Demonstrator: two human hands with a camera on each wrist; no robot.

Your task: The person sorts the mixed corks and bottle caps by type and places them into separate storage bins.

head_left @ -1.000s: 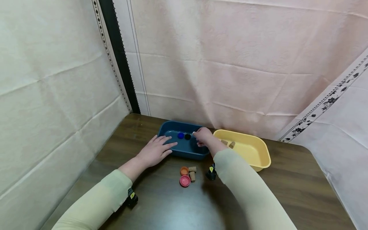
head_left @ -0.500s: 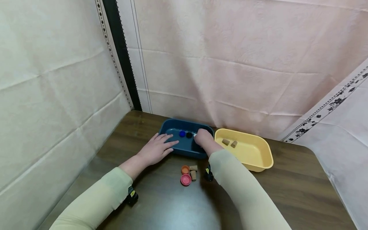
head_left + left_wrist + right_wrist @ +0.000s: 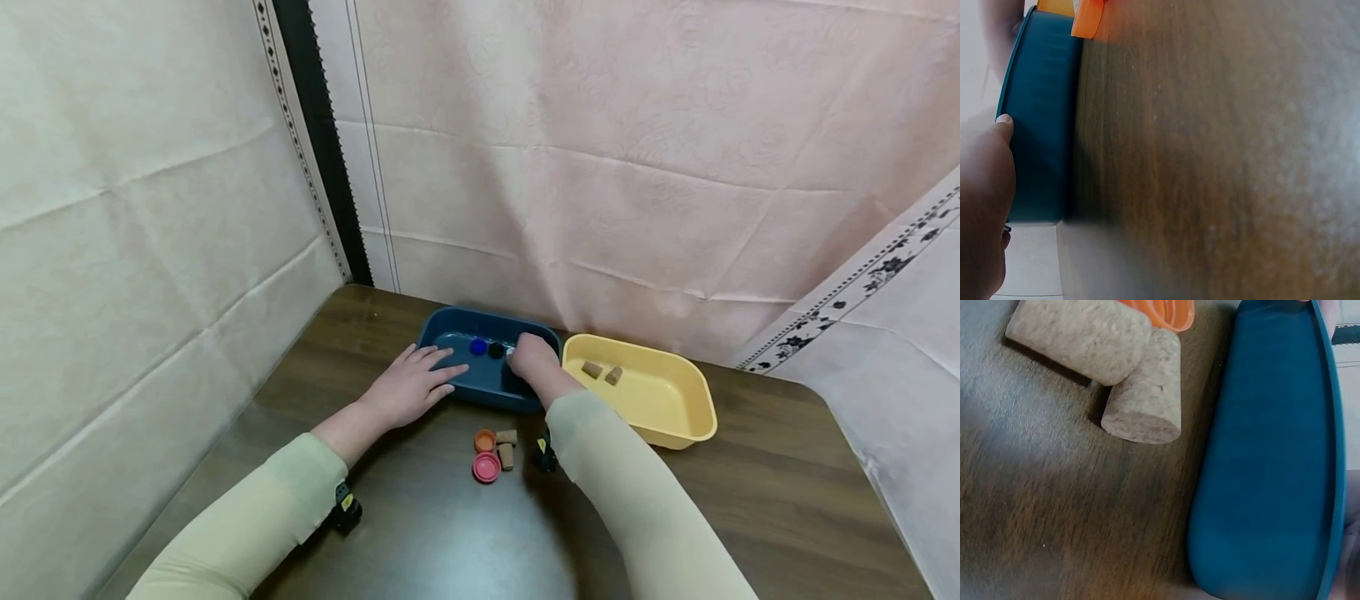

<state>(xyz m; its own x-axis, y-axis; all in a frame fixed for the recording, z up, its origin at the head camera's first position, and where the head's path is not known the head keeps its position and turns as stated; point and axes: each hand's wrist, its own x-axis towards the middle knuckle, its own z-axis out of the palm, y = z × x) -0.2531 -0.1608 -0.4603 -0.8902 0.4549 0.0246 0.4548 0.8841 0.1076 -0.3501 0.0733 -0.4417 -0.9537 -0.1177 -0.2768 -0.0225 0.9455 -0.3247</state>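
My left hand (image 3: 405, 388) rests on the near left rim of the blue tub (image 3: 487, 395), fingers spread over the inside. In the left wrist view its thumb (image 3: 1004, 125) lies at the tub's edge. Inside the tub's right end, my right hand (image 3: 534, 360) pinches a small white bottle cap (image 3: 510, 352), mostly covered by the fingers. Just left of it, on the tub floor, sit a black bottle cap (image 3: 496, 350) and a dark blue one (image 3: 477, 347). The right wrist view shows mainly the tub's outer wall (image 3: 1272, 450).
A yellow tub (image 3: 675, 400) stands to the right with two corks (image 3: 592, 369) in it. In front of the blue tub, an orange bottle cap (image 3: 484, 440), a pink bottle cap (image 3: 486, 467) and two more corks (image 3: 506, 456) lie together on the wooden table (image 3: 420, 533).
My right hand has gone down and slightly left into the blue tub with the white bottle cap, closer to the black one. The left hand has stayed on the rim.
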